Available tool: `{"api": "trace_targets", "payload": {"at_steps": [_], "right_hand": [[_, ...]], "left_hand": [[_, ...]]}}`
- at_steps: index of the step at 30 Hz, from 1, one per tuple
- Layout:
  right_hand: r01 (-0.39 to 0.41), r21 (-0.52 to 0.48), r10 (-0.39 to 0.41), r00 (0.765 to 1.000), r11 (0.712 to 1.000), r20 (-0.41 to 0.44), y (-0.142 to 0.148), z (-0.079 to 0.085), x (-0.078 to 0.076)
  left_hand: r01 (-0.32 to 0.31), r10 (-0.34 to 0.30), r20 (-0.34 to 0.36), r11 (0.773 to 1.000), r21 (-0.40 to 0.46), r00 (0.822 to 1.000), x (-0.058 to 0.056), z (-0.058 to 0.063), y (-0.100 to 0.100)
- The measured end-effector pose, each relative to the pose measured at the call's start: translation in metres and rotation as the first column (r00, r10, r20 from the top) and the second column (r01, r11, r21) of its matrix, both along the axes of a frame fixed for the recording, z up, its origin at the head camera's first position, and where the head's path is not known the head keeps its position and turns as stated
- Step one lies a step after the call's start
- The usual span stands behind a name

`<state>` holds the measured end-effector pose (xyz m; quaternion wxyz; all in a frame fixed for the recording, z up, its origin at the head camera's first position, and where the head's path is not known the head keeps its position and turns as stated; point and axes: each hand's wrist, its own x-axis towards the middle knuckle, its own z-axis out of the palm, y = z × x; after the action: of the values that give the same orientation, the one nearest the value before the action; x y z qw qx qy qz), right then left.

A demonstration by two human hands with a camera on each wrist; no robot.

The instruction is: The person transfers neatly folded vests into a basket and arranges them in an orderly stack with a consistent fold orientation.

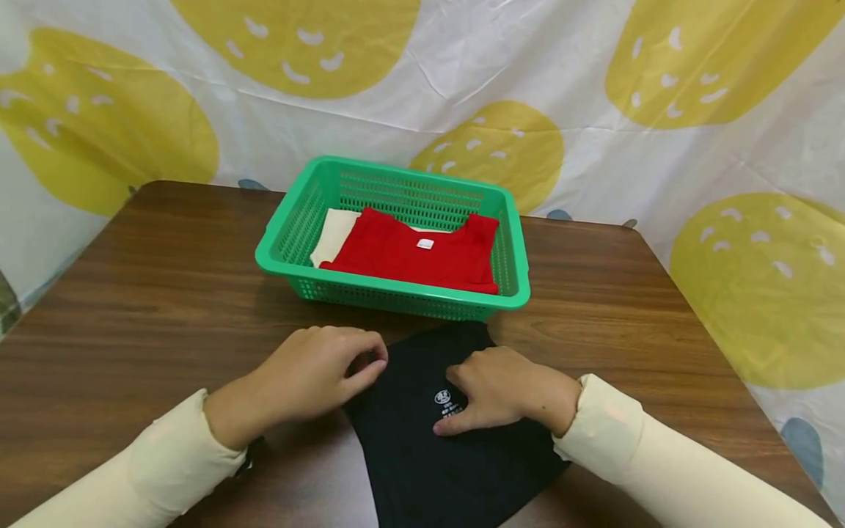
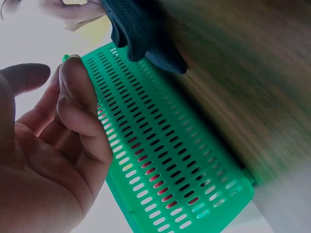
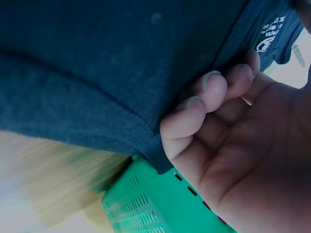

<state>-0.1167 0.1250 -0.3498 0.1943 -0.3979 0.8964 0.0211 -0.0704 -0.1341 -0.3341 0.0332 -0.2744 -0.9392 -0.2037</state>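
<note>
A black garment with a white printed label lies on the table in front of the basket. My left hand hovers at its left edge. The left wrist view shows that hand's fingers loosely bent, the thumb apart from them and nothing between. Over the label, my right hand rests on the black cloth, thumb spread from the fingers. In the right wrist view, bent fingertips touch the dark fabric; no fold shows pinched between thumb and fingers.
A green plastic basket with slotted walls stands at the back of the brown wooden table. Inside it lie a folded red top and a cream cloth. Behind hangs a white curtain with yellow shapes.
</note>
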Motion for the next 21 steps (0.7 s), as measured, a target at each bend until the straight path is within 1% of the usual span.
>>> {"api": "trace_targets", "payload": {"at_steps": [4, 12, 17, 21], "right_hand": [[-0.023, 0.012, 0.024, 1.0, 1.0, -0.014, -0.0029, -0.0009, -0.0019], [-0.059, -0.005, 0.059, 0.998, 0.998, -0.038, -0.0062, -0.0008, -0.0045], [-0.061, -0.002, 0.06, 0.997, 0.998, -0.045, -0.0074, -0.0018, -0.0051], [-0.062, -0.002, 0.062, 0.997, 0.998, -0.045, -0.0083, -0.0028, -0.0056]], "left_hand": [[0.004, -0.004, 0.013, 1.0, 0.001, 1.0, -0.0003, -0.0008, -0.0003], [0.015, -0.014, 0.038, 1.0, -0.019, 0.999, -0.0015, -0.0029, 0.0], [0.043, -0.04, 0.085, 0.998, -0.035, 0.996, -0.0013, -0.0054, -0.0006], [0.062, -0.058, 0.102, 0.997, -0.04, 0.993, -0.001, -0.0079, -0.0014]]}}
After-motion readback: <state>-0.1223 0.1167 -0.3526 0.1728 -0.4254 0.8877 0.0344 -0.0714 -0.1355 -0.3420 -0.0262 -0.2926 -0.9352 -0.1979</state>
